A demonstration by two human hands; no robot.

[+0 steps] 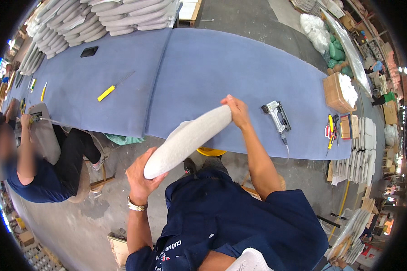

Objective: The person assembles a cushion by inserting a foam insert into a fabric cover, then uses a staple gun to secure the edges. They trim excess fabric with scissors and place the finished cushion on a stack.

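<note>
A light grey fabric-covered cushion pad (185, 141) is held up slantwise in front of me, its rounded edge turned toward me. My left hand (142, 171) wraps round its lower left end. At the upper right end, my right hand (236, 110) grips the pad with the fingers over its far side. The pad hangs over the near edge of the blue-covered table (203, 67). To the right of my right hand a silver pneumatic staple gun (276, 118) lies on the table with its hose running off the front edge.
A yellow-handled screwdriver (107, 92) and a black flat object (89, 51) lie on the left table half. Scissors and pliers (332, 130) lie at the right by a cardboard box (338, 92). Stacked grey pads (135, 16) stand far left. A co-worker (40, 167) sits at left.
</note>
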